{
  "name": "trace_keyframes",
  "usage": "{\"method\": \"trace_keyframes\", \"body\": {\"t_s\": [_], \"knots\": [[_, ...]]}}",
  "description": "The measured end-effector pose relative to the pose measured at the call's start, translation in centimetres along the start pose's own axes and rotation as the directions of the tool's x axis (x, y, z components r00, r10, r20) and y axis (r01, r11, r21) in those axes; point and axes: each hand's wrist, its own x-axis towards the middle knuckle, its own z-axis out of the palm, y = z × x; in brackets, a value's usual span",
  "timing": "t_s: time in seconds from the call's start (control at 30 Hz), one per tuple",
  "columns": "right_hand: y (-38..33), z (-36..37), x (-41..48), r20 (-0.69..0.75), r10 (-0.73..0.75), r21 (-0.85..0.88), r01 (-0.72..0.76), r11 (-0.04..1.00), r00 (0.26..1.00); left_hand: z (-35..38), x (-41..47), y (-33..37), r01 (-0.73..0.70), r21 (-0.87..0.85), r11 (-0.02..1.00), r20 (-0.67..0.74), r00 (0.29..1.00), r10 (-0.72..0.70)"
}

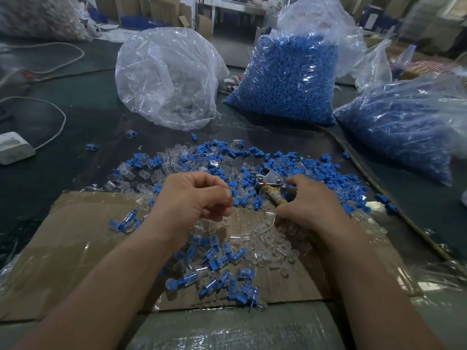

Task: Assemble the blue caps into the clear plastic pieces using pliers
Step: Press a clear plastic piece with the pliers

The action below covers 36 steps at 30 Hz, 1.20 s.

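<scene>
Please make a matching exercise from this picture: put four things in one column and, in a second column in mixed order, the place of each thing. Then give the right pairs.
Things:
1. pliers
2. white box with cable
3. bags of blue caps
4. finished pieces

Places:
A. far left on the table
B. on the cardboard, between the forearms
C. under the right hand, on the loose pile
D. behind the pile, to the right

Pairs: 1-C, 2-A, 3-D, 4-B
</scene>
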Motion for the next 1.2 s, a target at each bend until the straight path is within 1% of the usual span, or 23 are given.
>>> {"method": "trace_keyframes", "body": {"t_s": [0.1,0.23,0.33,0.4,0.47,0.53,0.63,0.77,0.93,1.03,1.2], "knots": [[0.3,-0.5,-0.5,-0.090,-0.034,0.144,0.046,0.989,0.995,-0.1,0.1,0.0,-0.003,-0.014,1.000,-0.008,1.000,0.003],[0.4,-1.3,-1.3,-0.259,-0.104,0.265,0.174,0.948,0.960,-0.2,0.2,-0.1,-0.015,-0.036,0.999,-0.020,1.000,0.014],[0.4,-1.6,-1.5,-0.346,-0.174,0.246,0.268,0.932,0.922,-0.1,0.3,-0.3,-0.026,-0.069,0.997,-0.033,0.999,0.024],[0.2,-1.4,-1.4,-0.386,-0.194,0.202,0.288,0.936,0.902,-0.1,0.4,-0.4,-0.034,-0.097,0.995,-0.047,0.998,0.030],[0.1,-1.4,-1.5,-0.443,-0.186,0.203,0.300,0.932,0.877,0.0,0.4,-0.5,-0.045,-0.127,0.991,-0.050,0.998,0.038],[0.1,-1.6,-1.9,-0.487,-0.214,0.175,0.334,0.926,0.847,0.2,0.3,-0.7,-0.056,-0.143,0.988,-0.043,0.998,0.050],[-0.6,-1.6,-2.3,-0.443,-0.335,0.076,0.407,0.911,0.832,0.3,0.3,-0.9,-0.082,-0.162,0.983,-0.055,0.996,0.074],[-1.7,-1.0,-2.9,-0.344,-0.439,0.028,0.477,0.879,0.830,0.3,0.5,-1.1,-0.162,-0.186,0.969,-0.123,0.982,0.141],[-2.3,-0.6,-3.4,-0.296,-0.482,0.020,0.510,0.860,0.825,0.4,0.6,-1.1,-0.214,-0.196,0.957,-0.173,0.968,0.181],[-2.6,-0.6,-3.5,-0.261,-0.494,0.017,0.516,0.857,0.829,0.5,0.5,-1.2,-0.223,-0.158,0.962,-0.172,0.965,0.196],[-2.7,-0.5,-3.6,-0.214,-0.510,0.011,0.524,0.851,0.833,0.7,0.5,-1.3,-0.250,-0.142,0.958,-0.176,0.959,0.224]]}}
